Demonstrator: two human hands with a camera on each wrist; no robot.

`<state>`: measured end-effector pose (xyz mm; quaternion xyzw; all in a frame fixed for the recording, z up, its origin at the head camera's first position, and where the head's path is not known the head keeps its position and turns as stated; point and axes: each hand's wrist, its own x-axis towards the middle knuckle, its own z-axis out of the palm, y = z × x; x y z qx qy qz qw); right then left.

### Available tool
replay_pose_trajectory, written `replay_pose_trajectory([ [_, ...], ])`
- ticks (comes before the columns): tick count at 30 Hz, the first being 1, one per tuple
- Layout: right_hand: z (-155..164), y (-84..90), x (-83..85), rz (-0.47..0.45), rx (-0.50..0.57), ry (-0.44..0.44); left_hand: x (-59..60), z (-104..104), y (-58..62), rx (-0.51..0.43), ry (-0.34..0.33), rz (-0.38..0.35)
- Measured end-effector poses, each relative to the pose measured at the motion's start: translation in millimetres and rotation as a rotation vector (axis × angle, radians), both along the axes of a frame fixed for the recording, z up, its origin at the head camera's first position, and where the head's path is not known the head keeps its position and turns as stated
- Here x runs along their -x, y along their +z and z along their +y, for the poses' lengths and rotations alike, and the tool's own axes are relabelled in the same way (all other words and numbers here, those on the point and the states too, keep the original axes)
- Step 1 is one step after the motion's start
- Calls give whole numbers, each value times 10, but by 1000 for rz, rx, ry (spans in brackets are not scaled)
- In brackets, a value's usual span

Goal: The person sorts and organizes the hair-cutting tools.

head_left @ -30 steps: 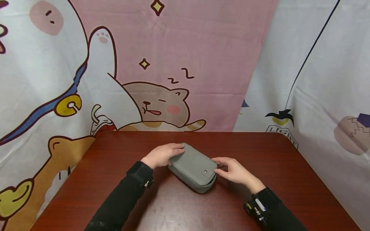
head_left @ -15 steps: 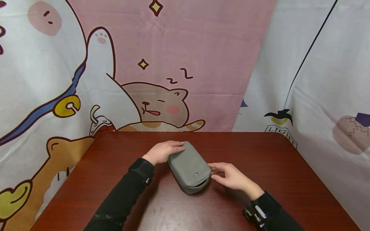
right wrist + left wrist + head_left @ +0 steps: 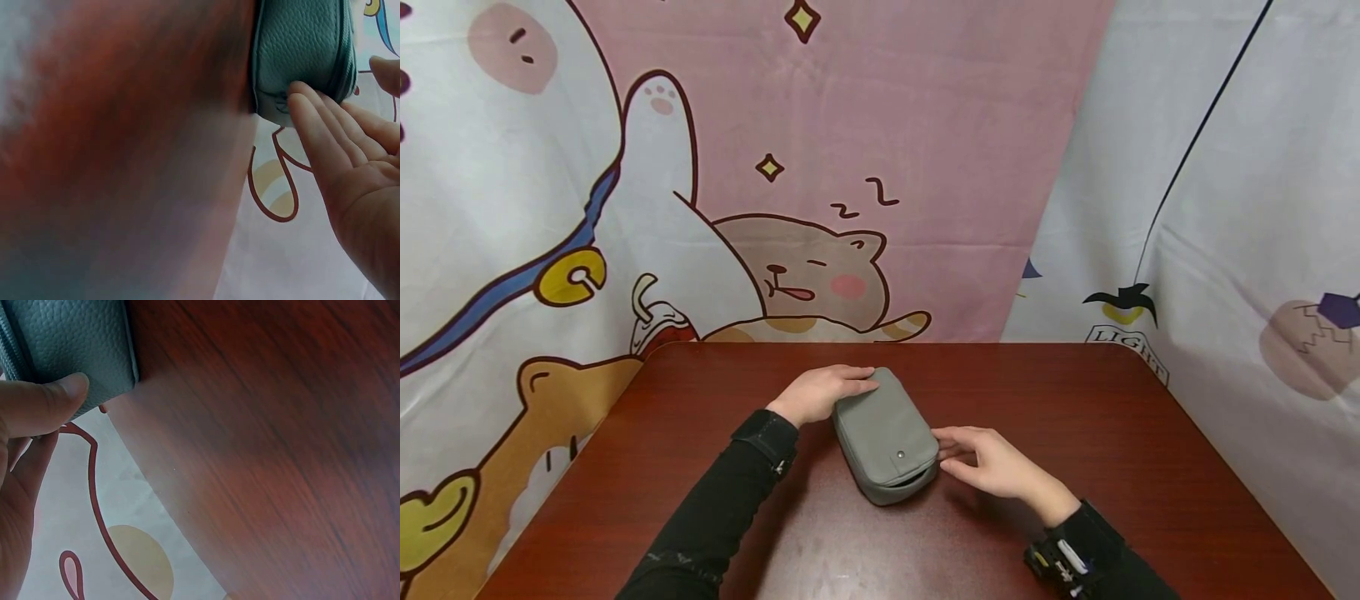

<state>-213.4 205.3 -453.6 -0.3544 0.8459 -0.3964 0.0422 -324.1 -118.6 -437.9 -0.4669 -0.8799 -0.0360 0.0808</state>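
A grey-green pebbled leather zip pouch [image 3: 891,429] lies on the table, its end with the small metal snap turned toward me. My left hand [image 3: 822,393] grips the far left corner, fingers over the top; the left wrist view shows the thumb [image 3: 59,400] pressed on the side wall. At the right side my right hand [image 3: 992,467] has fairly straight fingers. Their tips are right at the pouch wall in the right wrist view, with the thumb [image 3: 384,72] standing apart. A dark gap shows under the flap near the snap.
The red-brown wooden table [image 3: 1037,383] reaches back to a wall cloth [image 3: 962,167] with cartoon animals printed on it. A second white cloth [image 3: 1247,208] hangs along the right side. Both wrists wear dark bands with small devices.
The pouch has turned clockwise on the table, its near end swinging left. The right hand moved left along with it, while the left hand stayed at the far corner.
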Motion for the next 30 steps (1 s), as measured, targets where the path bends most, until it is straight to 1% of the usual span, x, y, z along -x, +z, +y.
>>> replay_pose_trajectory([
  [6, 77, 40, 67, 24, -27, -33, -3, 4, 8, 6, -1, 10],
  [10, 132, 14, 139, 59, -26, -94, -14, -4, 16, -3, -7, 10],
  [13, 151, -26, 195, 50, -20, -144, -22, -10, 16, -7, -4, 4],
  [16, 154, -64, 239, -3, -9, -163, -30, -10, 13, -6, 3, -1],
  [24, 118, -105, 310, -189, 21, -168, -35, -1, 0, -5, 14, -15],
  [30, 59, -134, 323, -356, 136, -150, -26, -5, -2, -6, 5, -6],
])
